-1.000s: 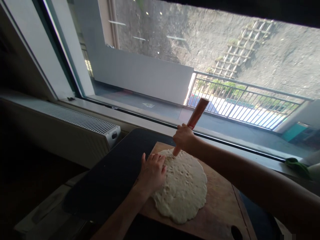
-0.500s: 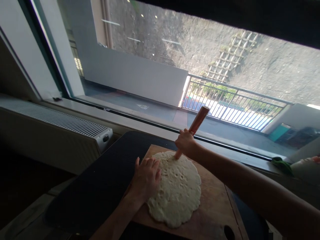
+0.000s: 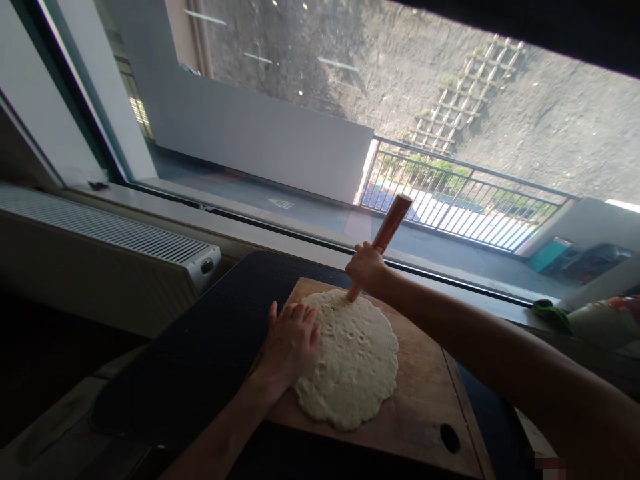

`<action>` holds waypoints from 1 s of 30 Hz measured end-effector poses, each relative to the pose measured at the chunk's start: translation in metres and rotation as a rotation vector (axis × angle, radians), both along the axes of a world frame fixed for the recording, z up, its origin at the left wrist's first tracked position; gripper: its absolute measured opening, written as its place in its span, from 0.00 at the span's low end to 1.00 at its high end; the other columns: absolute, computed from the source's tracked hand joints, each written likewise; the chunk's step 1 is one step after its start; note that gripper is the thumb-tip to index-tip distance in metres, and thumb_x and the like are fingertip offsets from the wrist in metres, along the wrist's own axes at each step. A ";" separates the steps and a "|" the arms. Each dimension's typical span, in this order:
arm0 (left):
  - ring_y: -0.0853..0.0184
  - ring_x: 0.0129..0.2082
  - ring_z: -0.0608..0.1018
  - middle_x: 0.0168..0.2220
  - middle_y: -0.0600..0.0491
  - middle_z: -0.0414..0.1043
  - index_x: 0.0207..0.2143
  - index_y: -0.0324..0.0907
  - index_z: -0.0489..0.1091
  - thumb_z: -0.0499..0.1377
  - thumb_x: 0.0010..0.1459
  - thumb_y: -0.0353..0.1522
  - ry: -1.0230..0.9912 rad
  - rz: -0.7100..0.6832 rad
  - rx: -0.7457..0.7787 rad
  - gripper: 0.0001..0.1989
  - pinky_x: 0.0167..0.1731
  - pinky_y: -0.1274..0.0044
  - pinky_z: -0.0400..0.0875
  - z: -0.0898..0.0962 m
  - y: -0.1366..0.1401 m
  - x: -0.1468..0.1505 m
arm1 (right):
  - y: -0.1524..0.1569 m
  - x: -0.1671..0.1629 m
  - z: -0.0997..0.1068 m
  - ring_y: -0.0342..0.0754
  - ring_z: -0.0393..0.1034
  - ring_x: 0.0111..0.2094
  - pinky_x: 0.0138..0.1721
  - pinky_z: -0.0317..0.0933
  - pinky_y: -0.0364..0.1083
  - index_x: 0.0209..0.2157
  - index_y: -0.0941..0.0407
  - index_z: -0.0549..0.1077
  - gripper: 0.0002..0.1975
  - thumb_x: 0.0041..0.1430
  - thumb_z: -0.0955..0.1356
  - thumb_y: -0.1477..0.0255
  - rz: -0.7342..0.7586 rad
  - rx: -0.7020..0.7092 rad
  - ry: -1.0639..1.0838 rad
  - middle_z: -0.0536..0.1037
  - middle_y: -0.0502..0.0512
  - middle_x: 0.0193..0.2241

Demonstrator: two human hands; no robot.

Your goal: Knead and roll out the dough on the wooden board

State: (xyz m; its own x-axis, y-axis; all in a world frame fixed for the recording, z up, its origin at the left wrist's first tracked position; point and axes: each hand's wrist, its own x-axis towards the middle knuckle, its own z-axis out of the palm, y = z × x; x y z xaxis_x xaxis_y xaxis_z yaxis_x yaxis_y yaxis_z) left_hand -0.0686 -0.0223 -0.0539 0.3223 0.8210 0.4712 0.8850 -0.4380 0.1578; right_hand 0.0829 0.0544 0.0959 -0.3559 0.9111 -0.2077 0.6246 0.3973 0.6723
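A flat, round sheet of dough (image 3: 350, 367) with a wavy edge lies on a wooden board (image 3: 425, 387). Small ring-shaped dents mark its upper half. My right hand (image 3: 367, 265) is wrapped round a wooden rolling pin (image 3: 393, 223), held tilted on its end. The pin's lower tip meets the dough near the far edge. My left hand (image 3: 295, 337) rests with fingers stretched out over the dough's left edge and holds nothing. The underside of that hand is hidden.
The board sits on a dark table (image 3: 200, 360) against a window sill (image 3: 240, 230). A white radiator (image 3: 100, 247) stands to the left. Beyond the glass is a metal railing (image 3: 450, 193). Something green (image 3: 550, 315) lies on the sill at the right.
The whole view has shifted a little, so everything sits slightly higher in the picture. Both hands and the rolling pin keep nearly the same places on the dough.
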 end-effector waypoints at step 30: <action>0.55 0.49 0.67 0.48 0.46 0.68 0.51 0.43 0.68 0.50 0.60 0.36 0.041 0.017 0.024 0.18 0.57 0.53 0.45 -0.003 0.000 0.003 | -0.090 0.011 0.003 0.58 0.63 0.42 0.41 0.54 0.54 0.32 0.57 0.78 0.11 0.55 0.68 0.64 0.063 -0.023 -0.038 0.78 0.63 0.35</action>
